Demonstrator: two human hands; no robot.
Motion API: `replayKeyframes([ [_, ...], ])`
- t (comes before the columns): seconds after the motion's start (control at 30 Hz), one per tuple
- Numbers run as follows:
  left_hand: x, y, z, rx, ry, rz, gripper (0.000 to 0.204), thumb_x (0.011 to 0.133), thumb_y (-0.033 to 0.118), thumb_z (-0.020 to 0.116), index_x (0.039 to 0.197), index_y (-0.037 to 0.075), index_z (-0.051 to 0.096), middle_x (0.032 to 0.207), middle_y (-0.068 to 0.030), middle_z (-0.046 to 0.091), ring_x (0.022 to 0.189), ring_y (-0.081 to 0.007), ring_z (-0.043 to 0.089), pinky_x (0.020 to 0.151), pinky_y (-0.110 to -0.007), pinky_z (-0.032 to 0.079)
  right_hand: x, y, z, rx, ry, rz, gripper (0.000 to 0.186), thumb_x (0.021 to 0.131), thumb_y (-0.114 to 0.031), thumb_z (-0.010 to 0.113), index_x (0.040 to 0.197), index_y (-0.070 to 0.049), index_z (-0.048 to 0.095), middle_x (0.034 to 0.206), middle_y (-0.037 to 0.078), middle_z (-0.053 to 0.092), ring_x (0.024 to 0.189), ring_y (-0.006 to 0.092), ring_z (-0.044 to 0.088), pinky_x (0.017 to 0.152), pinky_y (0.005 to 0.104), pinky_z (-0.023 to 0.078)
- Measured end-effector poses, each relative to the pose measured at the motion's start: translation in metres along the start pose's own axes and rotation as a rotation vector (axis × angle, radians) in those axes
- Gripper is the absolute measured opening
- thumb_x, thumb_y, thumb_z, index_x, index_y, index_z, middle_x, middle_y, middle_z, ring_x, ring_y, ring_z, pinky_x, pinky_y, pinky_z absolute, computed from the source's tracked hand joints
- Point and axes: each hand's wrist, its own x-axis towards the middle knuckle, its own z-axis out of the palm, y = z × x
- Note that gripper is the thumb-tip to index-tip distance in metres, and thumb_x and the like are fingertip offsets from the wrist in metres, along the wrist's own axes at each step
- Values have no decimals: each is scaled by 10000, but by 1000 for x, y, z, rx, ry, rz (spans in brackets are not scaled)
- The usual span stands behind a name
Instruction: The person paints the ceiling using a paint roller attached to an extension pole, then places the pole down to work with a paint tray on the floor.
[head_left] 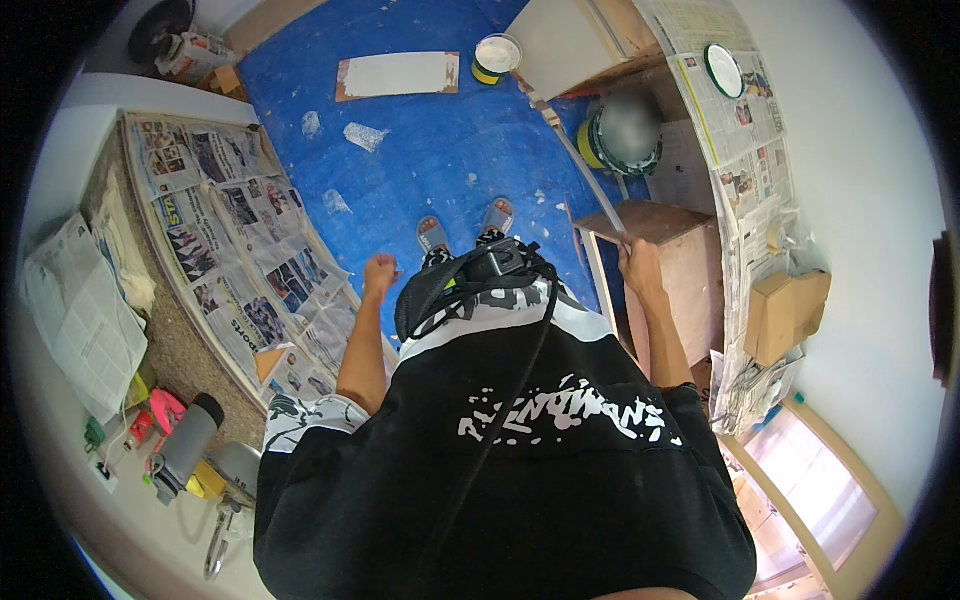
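Right now, the person's right grip [640, 268], right of centre in the frame, is closed around the near end of a long grey strip [585, 172], which slants from there toward the upper middle. The left grip [381, 271], left of centre, hangs over the blue floor [450, 150] with its fingers seemingly curled; from where I stand I cannot tell how tight it is.

At the top of the frame, just beside a cream cabinet [560, 45], stands a small dark tub with a yellow band [490, 73], uncovered, with white stuff [497, 50] inside. Near it, to the left, lies a brown-edged board [397, 75] coated mostly white. A larger dark bucket, also marked yellow [588, 146], sits at the upper right; a blurred patch covers its top, so I cannot make out its contents. Below it is a brown wooden cabinet [692, 275], close to the right grip.

Along the right, a round, green-rimmed lid [723, 71], white across its face, lies on newspaper [715, 125]. Lower down sits a cardboard box [785, 325], its inside hidden from me. At lower left, by the speckled counter [185, 345], is a grey bottle [190, 438] with a black end, contents hidden.
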Motion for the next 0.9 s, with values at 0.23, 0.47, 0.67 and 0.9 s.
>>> replayKeyframes([
  [0.23,-23,-26,-7,209,-14,-4,104,822,149,570,831,59,621,711,-56,590,604,-191,614,498,-329,502,8,6,-1,18,37,-77,295,824,-62,574,1099,-27,673,873,313,626,844,440,638,764,485,506],
  [0.47,-12,-33,-12,122,-54,-67,144,840,172,547,860,55,628,760,-64,621,626,-184,626,533,-324,516,-15,11,-30,180,6,50,287,822,-80,602,1088,3,674,910,306,642,863,396,666,772,410,510],
  [0.67,-1,-22,-3,97,-62,-101,158,834,142,544,937,59,631,817,-55,650,665,-168,646,581,-313,528,-53,-18,-48,232,5,147,280,844,-92,600,1096,11,669,920,315,640,860,363,678,784,383,501],
  [0.9,0,-12,6,204,-89,-97,172,822,120,556,960,54,633,797,-69,658,656,-178,659,573,-316,528,-93,-16,-66,181,51,135,305,866,-124,610,1135,9,659,645,207,593,511,144,492,501,325,392],
])
